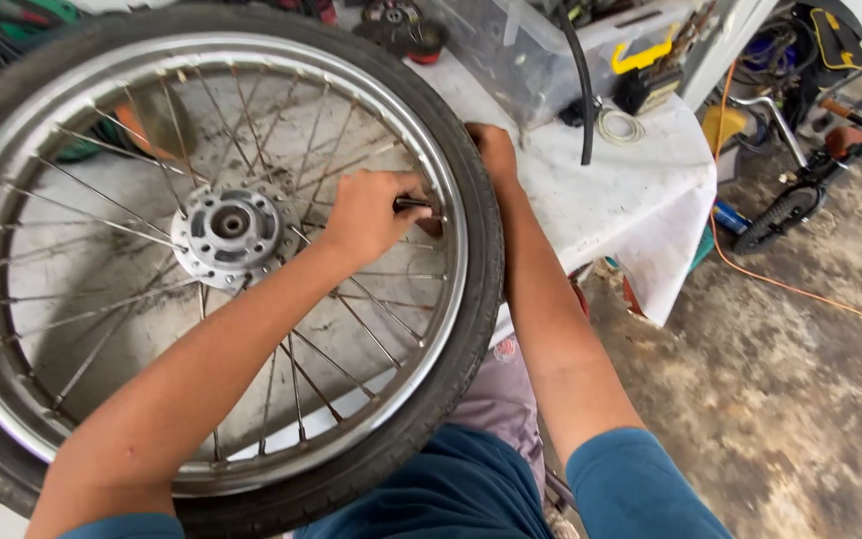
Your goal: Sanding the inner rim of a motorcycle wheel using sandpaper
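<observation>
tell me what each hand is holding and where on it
The left hand pinches a small dark tool by its near end at the rim. The right hand grips the tyre at its outer edge.

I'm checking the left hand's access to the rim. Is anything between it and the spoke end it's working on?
Nothing visible does. The left hand already has a small dark tool at the rim, reaching in between spokes. The right hand grips the tyre.

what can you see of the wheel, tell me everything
The wheel is a spoked motorcycle-type wheel lying flat on a pale, stained table. It has a black rubber tyre, a shiny metal rim, thin wire spokes and a silver central hub. The left hand holds a small dark tool against the inner rim; the right hand grips the tyre's outer edge.
</observation>
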